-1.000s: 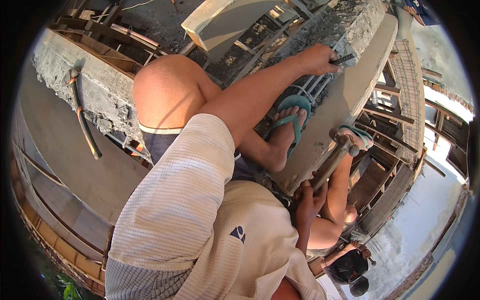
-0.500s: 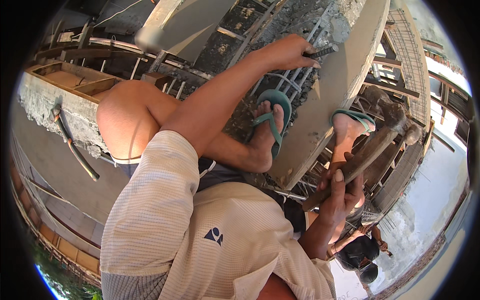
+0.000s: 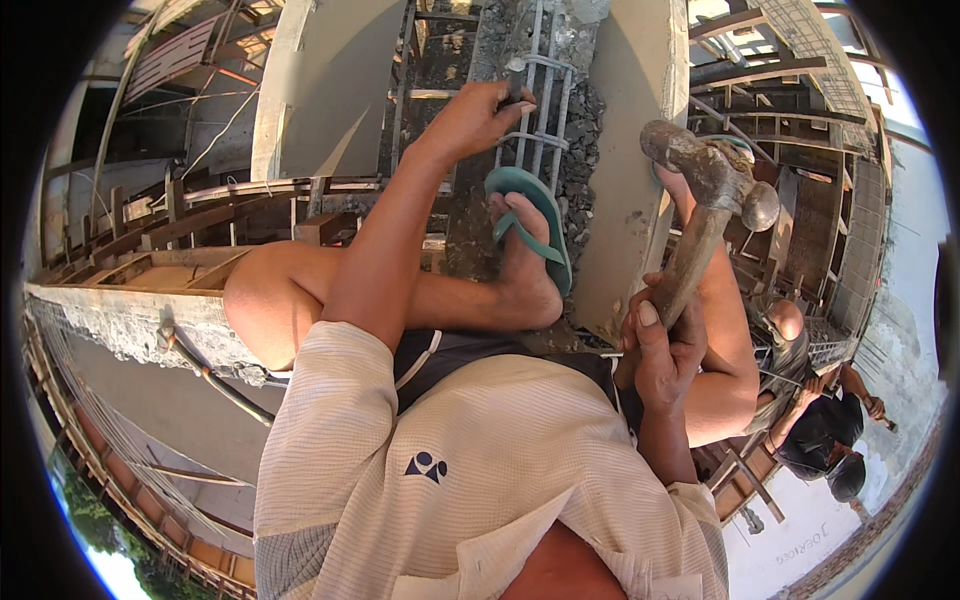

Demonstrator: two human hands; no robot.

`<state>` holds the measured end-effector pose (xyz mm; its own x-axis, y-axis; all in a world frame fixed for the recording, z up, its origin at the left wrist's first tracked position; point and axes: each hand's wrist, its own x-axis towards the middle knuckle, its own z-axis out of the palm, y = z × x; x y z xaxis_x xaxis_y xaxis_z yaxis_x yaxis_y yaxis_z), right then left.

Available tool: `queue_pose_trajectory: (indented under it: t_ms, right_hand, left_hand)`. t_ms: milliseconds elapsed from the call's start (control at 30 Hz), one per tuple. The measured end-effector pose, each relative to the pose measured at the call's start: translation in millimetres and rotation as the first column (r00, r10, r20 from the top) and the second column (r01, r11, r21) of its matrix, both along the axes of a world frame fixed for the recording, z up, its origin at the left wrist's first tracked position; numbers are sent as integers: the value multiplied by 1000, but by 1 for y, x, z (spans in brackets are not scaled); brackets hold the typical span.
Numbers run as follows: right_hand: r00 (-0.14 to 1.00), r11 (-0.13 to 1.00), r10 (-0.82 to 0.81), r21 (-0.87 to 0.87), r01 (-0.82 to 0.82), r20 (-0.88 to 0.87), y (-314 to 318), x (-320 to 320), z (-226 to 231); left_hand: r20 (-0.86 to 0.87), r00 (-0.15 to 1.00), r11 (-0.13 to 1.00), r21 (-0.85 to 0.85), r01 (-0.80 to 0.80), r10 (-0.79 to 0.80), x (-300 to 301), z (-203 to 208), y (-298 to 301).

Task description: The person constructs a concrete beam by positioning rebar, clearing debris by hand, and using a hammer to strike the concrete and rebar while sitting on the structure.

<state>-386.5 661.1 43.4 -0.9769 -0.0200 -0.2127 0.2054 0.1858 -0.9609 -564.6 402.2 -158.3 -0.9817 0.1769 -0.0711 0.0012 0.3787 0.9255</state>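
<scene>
Between eight and nine o'clock in the view, a long-handled tool (image 3: pixel 222 380) lay against a rough concrete ledge (image 3: pixel 105 310), with neither hand on it. Near twelve, the left hand (image 3: pixel 487 115) was curled narrow about a short dark rod (image 3: pixel 517 82), which poked out above the fingers; the rod looked foreshortened, its visible part running roughly twelve to six, and its far end could not be made out. Just right of that hand, the bars (image 3: pixel 546 110) ran almost twelve to six, and a green sandal (image 3: pixel 553 222) was at one o'clock, below the hand. Between three and four, the right hand (image 3: pixel 662 345) was wrapped around the handle of the hammer (image 3: pixel 698 245), thumb lying along the wood; the handle pointed to one o'clock, and the head was set crosswise, ten to four. From the hammer's head the rod lay at ten o'clock, well apart; from the right hand it lay at eleven. The left hand was the nearer to the bars. Near four, a co-worker (image 3: pixel 820 435) was bent over. Counted: one rod, one hammer, one long-handled tool, two sandals, one co-worker, at least three bars, and two ties (image 3: pixel 548 62) across them that showed plainly.
</scene>
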Motion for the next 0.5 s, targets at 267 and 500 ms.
queue_pose_trajectory:
  t_ms: [267,500]
  right_hand:
    - [962,978,-205,64,196,181,64,70,-28]
    - [947,958,-272,-41,282,169,83,62,-39]
  left_hand:
    - [-228,958,974,180,-134,174,11,158,-5]
    - [-437,889,982,179,-61,135,34,238,38]
